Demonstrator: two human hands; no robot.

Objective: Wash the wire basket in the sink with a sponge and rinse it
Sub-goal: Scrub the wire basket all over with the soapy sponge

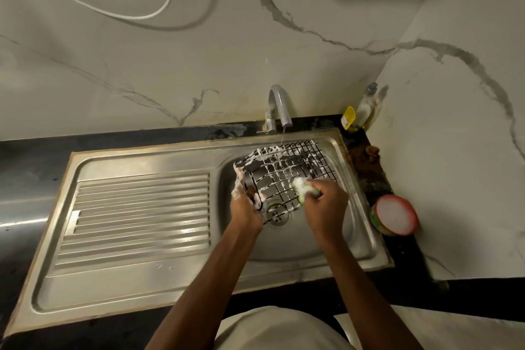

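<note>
A black wire basket [287,167], streaked with white foam, lies tilted in the steel sink bowl [335,241] under the tap. My left hand [244,207] grips the basket's near left edge. My right hand [326,199] holds a foamy green sponge [302,187] pressed against the basket's grid. A thin stream of water falls from the chrome tap [279,108] onto the far side of the basket. The drain [277,214] shows through the wires below my hands.
A ribbed steel drainboard [136,216] spreads to the left of the bowl. On the dark counter at the right stand a round red-rimmed tub of white paste [395,214] and, in the back corner, a dish-soap bottle [366,108]. Marble walls close in behind and on the right.
</note>
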